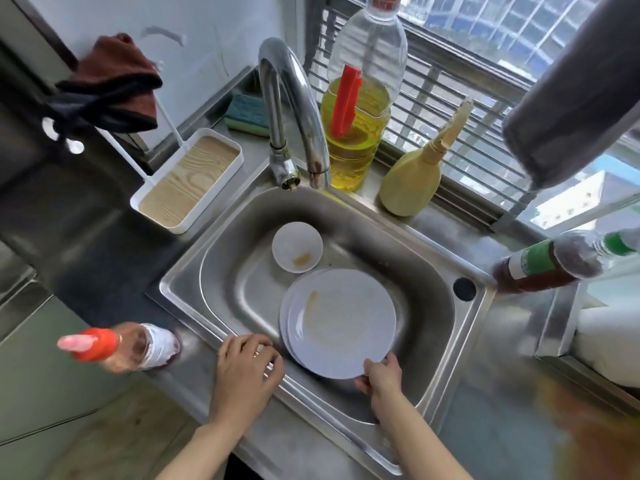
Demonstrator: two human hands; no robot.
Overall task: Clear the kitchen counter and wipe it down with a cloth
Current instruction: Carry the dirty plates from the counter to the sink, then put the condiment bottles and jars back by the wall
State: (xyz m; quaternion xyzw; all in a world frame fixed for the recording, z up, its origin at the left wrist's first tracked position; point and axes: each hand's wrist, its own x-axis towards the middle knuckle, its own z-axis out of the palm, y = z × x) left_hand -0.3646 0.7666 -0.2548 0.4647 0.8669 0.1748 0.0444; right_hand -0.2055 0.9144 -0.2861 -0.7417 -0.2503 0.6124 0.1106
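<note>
Your right hand (pixel 379 374) pinches the near rim of the top plate (pixel 341 323), thumb above and fingers beneath, on a stack inside the steel sink (pixel 474 306), just beside a small white bowl (pixel 297 247). Your left hand (pixel 246 365) rests on the sink's front rim, fingers loosely bent. The brown cloth (pixel 117 81) hangs at upper left, well apart from the steel counter (pixel 502 427).

No legible text or labels.

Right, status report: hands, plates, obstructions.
Right hand grips top plate by rim, stacked in sink. Left hand rests on sink's front rim. Small bowl beside it; oil bottle on counter, uncleared.
</note>
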